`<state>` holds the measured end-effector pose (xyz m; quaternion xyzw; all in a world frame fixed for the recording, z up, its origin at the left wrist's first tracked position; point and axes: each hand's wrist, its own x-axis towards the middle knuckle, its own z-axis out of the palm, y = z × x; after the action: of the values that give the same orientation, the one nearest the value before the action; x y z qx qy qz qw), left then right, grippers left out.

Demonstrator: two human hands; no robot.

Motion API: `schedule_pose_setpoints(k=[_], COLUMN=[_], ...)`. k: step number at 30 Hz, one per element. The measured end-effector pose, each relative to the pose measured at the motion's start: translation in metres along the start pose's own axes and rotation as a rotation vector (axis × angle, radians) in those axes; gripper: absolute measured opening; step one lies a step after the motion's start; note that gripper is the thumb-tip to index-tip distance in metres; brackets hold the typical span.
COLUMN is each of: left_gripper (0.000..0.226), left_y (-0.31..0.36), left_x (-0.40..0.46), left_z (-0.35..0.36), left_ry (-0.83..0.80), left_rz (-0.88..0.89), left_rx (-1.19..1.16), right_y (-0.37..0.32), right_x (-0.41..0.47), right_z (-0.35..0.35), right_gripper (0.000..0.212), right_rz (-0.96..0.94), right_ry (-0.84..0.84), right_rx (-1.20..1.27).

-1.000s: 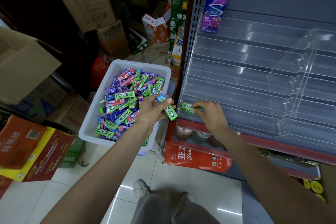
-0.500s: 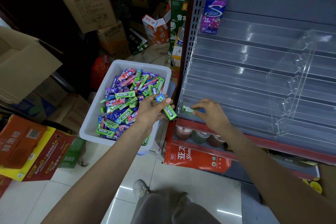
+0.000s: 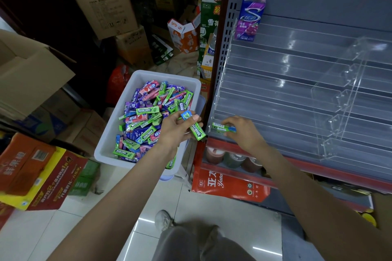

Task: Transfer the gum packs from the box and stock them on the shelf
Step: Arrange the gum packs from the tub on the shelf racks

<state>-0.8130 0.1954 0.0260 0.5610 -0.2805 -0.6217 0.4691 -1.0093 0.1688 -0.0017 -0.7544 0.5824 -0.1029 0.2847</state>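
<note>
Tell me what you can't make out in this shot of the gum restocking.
- Head view: gum packs deep in the white bin are buried under the top layer.
- The green pack at the lowest shelf tier: the right hand hides its far end.
- The left hand covers part of its packs; count unclear.

white box (image 3: 118, 133) heaped with green, purple, pink gum packs (image 3: 148, 116), one green pack (image 3: 222, 127) flat on clear shelf's (image 3: 275, 99) lowest tier
</note>
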Motion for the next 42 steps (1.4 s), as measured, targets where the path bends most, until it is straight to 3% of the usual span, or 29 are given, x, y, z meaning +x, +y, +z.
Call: schedule_pose_setpoints(k=[18, 28, 31, 35, 39, 42], left_gripper=[0.015, 0.02, 0.022, 0.018, 0.013, 0.021], left_y=[0.004, 0.008, 0.009, 0.008, 0.008, 0.008], left_x=[-0.002, -0.008, -0.007, -0.007, -0.008, -0.008], left_z=[0.006, 0.016, 0.023, 0.039, 0.053, 0.052], left_ry=[-0.008, -0.051, -0.026, -0.026, -0.059, -0.134], left_rz=[-0.001, 0.005, 0.015, 0.014, 0.018, 0.032], left_rx=[-0.02, -0.088, -0.052, -0.006, 0.029, 0.071], right_y=[0.0, 0.0, -0.006, -0.029, -0.032, -0.025], right_x=[-0.002, -0.002, -0.009, -0.024, -0.022, -0.018], right_z=[-0.004, -0.012, -0.019, -0.03, -0.035, -0.035], right_gripper=[0.029, 0.04, 0.033, 0.026, 0.031, 0.032], right_rz=[0.056, 0.03, 0.016, -0.027, -0.001, 0.047], right_ry=[0.016, -0.027, 0.051, 0.122, 0.094, 0.101], right_rx=[-0.043, -0.048, 0.09, 0.486, 0.525, 0.577])
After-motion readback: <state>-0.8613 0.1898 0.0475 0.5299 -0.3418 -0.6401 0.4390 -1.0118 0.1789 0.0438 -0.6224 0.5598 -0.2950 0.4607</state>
